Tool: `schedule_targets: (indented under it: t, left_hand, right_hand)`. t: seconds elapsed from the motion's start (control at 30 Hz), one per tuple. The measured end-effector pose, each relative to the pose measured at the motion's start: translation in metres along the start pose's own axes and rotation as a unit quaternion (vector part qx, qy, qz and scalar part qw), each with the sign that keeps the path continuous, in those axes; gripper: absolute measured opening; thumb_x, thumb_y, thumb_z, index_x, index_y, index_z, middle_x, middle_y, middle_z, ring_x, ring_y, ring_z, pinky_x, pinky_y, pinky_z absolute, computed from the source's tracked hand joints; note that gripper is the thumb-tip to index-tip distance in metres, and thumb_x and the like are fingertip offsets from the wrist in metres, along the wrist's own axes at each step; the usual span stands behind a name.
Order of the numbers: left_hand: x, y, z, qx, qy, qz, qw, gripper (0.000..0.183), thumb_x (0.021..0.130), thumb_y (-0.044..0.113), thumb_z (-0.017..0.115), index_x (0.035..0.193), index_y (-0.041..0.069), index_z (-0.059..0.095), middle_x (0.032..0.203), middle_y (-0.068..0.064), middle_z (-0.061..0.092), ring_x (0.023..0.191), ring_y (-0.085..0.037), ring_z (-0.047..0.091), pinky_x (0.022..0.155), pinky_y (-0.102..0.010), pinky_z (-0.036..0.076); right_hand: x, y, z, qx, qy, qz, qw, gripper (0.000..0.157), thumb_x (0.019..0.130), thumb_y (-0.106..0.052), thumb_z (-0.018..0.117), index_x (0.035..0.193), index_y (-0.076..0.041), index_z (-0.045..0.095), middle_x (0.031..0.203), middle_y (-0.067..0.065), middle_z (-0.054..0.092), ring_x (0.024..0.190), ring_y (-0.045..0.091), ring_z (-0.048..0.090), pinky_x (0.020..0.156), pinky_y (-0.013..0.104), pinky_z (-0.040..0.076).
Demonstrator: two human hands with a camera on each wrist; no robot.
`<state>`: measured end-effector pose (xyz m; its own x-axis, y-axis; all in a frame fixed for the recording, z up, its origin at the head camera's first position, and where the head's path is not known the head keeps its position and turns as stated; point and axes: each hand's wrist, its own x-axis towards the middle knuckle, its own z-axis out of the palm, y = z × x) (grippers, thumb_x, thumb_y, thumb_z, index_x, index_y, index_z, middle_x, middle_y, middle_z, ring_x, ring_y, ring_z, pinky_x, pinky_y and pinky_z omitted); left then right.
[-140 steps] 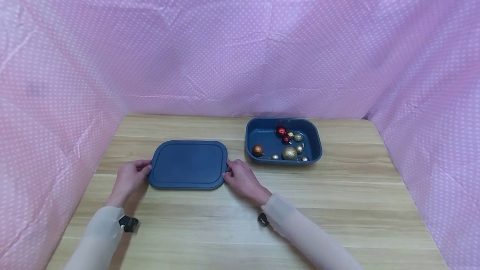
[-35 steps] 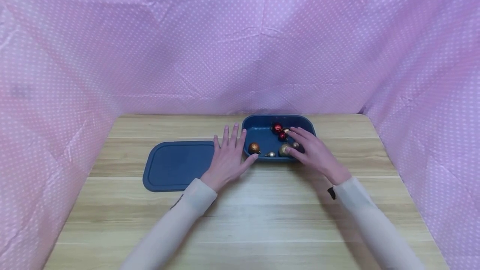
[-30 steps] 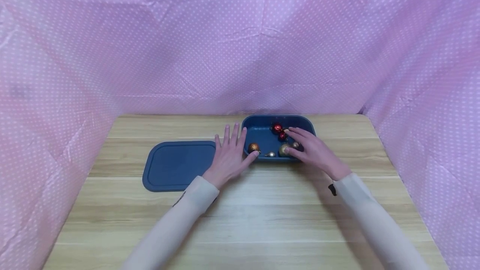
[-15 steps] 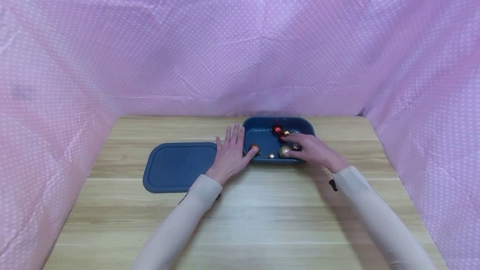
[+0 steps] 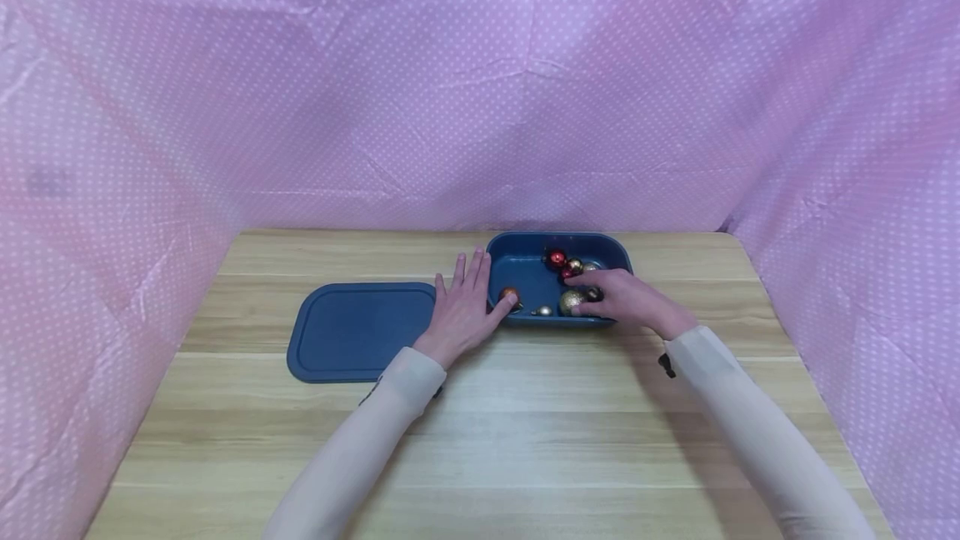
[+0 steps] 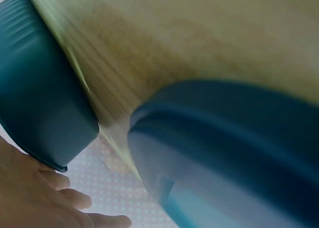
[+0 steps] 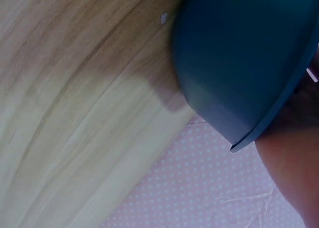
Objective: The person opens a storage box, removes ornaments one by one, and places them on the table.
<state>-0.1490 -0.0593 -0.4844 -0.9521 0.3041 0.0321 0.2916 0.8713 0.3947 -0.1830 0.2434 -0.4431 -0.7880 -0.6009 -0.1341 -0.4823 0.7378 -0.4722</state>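
The round, glittery gold ball (image 5: 571, 302) lies inside the round-cornered blue box (image 5: 527, 277), by the thumb of the right hand (image 5: 628, 298) (whether those fingers grasp it, I cannot tell). Picking seems the step in hand, a sure pinch the next need. The left hand (image 5: 461, 313), fingers straight, rests at the box's left end.

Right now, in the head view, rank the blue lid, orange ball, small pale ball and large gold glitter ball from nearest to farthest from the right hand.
1. Large gold glitter ball, at the thumb of the right hand.
2. Small pale ball, just left of that.
3. Orange ball, left end of the box.
4. Blue lid, left of the box.
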Motion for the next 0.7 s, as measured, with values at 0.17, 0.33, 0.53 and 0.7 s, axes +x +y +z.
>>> schedule_targets:
  t: [0.17, 0.33, 0.53, 0.7]
  left_hand:
    - [-0.0007, -0.0008, 0.0009, 0.001, 0.002, 0.006, 1.0000, 0.089, 0.104, 0.068, 0.034, 0.168, 0.012, 0.007, 0.174, -0.009, 0.011, 0.159, -0.036, 0.006, 0.118, -0.072, 0.011]
    - [-0.0011, -0.0004, -0.0003, 0.000, -0.001, 0.009, 1.0000, 0.089, 0.104, 0.069, 0.031, 0.168, 0.011, 0.010, 0.174, -0.009, 0.010, 0.159, -0.036, 0.007, 0.118, -0.072, 0.012]
    - [-0.0006, -0.0001, 0.0003, 0.007, -0.001, 0.011, 0.9999, 0.088, 0.104, 0.069, 0.030, 0.167, 0.010, 0.012, 0.174, -0.009, 0.010, 0.159, -0.037, 0.008, 0.118, -0.072, 0.013]
    - [-0.0001, -0.0002, 0.0009, 0.008, -0.002, 0.010, 0.9999, 0.087, 0.104, 0.069, 0.030, 0.168, 0.011, 0.012, 0.174, -0.007, 0.010, 0.158, -0.038, 0.009, 0.119, -0.071, 0.014]
  right_hand:
    - [0.0007, -0.0022, 0.0001, -0.003, -0.012, -0.001, 1.000, 0.049, 0.095, -0.029, 0.077, 0.137, -0.006, 0.068, 0.135, 0.018, 0.067, 0.128, 0.035, 0.061, 0.107, 0.054, 0.046]
    - [0.0010, -0.0031, -0.0001, -0.005, -0.019, 0.001, 1.000, 0.044, 0.096, -0.026, 0.076, 0.135, -0.007, 0.069, 0.132, 0.017, 0.069, 0.124, 0.033, 0.064, 0.104, 0.052, 0.049]
    - [-0.0006, -0.0031, -0.0001, 0.007, -0.003, 0.001, 1.000, 0.045, 0.097, -0.027, 0.075, 0.137, -0.006, 0.068, 0.135, 0.019, 0.067, 0.127, 0.036, 0.061, 0.105, 0.054, 0.047]
    - [-0.0048, -0.0066, -0.0017, 0.030, 0.025, 0.009, 0.999, 0.051, 0.097, -0.030, 0.075, 0.141, -0.005, 0.065, 0.139, 0.019, 0.064, 0.133, 0.038, 0.057, 0.108, 0.056, 0.045]
